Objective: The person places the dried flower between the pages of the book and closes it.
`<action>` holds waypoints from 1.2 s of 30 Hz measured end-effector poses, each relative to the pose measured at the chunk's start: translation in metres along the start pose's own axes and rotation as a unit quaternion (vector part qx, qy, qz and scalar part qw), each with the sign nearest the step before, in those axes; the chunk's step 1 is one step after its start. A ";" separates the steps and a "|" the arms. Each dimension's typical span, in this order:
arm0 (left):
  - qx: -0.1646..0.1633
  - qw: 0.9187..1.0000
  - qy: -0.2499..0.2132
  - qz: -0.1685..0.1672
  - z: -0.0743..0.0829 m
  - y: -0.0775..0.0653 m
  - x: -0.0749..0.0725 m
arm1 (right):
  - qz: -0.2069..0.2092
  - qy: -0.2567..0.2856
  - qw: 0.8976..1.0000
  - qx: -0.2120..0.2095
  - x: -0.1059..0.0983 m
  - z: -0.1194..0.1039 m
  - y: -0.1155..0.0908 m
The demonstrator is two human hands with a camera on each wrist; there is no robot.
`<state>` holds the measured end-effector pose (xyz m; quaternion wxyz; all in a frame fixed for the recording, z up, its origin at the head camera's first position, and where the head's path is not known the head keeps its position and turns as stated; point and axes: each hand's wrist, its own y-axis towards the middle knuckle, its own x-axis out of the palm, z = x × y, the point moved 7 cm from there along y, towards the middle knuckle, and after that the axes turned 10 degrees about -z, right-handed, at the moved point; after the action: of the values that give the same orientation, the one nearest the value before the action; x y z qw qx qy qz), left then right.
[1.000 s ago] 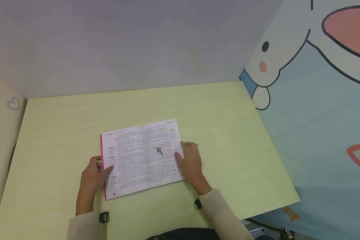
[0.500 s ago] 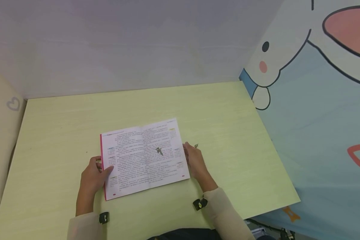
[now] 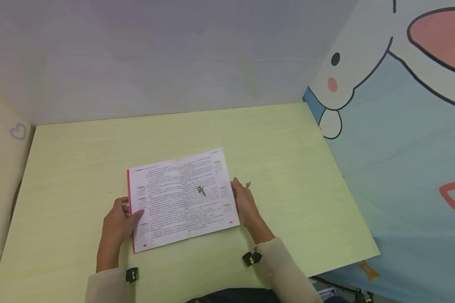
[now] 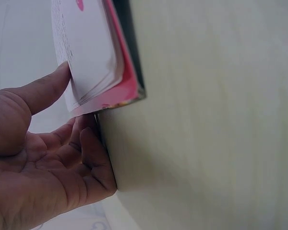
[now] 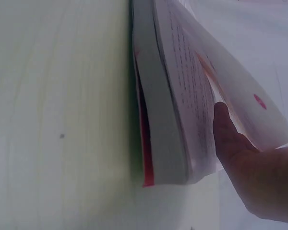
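Book (image 3: 163, 204) lies open on bench (image 3: 280, 160); left hand (image 3: 115, 224) clamped on its left edge, thumb on top. Right hand (image 3: 247, 206) unclamped, digits under lifted right page (image 5: 245, 86). Farther off, pale wall (image 3: 167, 54) rises behind.

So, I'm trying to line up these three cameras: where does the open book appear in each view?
Head: the open book sits below and left of centre.
Left wrist: one corner of the open book shows at the top, left of centre.
Right wrist: the open book runs down from the top, centre to right, with a page lifted.
Shared landmark: the pale tabletop, filling the left wrist view's right and the right wrist view's left.
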<state>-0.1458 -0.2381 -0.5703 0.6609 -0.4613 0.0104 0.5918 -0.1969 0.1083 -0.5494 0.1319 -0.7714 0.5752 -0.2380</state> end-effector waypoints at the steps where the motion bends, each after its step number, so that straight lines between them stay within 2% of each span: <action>1: -0.001 1.000 0.000 0.000 0.000 0.000 0.000 | -0.006 -0.005 1.000 -0.003 0.003 -0.002 -0.001; 9: -0.005 1.000 -0.002 0.000 0.001 -0.001 0.000 | -0.026 -0.034 0.998 -0.046 0.023 -0.022 -0.008; 13: -0.005 1.000 0.000 0.000 0.002 -0.002 -0.001 | -0.030 -0.091 0.994 -0.061 0.035 -0.029 -0.010; 17: -0.004 1.000 0.000 0.000 0.005 -0.003 -0.002 | -0.041 -0.143 0.986 -0.072 0.049 -0.032 -0.011; 22: -0.007 1.000 -0.002 -0.001 0.004 -0.004 -0.001 | -0.082 -0.161 0.978 -0.101 0.073 -0.031 -0.010; 26: -0.006 1.000 -0.004 -0.002 0.002 -0.002 0.000 | -0.084 -0.190 0.972 -0.107 0.089 -0.025 -0.008; 28: -0.008 1.000 -0.005 -0.001 0.001 -0.002 0.001 | -0.086 -0.228 0.962 -0.120 0.095 -0.022 -0.007; 33: -0.008 1.000 -0.004 0.004 -0.001 -0.002 0.000 | -0.088 -0.346 0.919 -0.169 0.109 -0.017 -0.009; 36: -0.007 1.000 0.000 0.007 -0.001 -0.001 -0.001 | -0.102 -0.381 0.899 -0.188 0.117 -0.012 -0.009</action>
<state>-0.1446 -0.2387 -0.5696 0.6533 -0.4657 0.0096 0.5969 -0.1700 0.0006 -0.5094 0.1687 -0.8677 0.4335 0.1751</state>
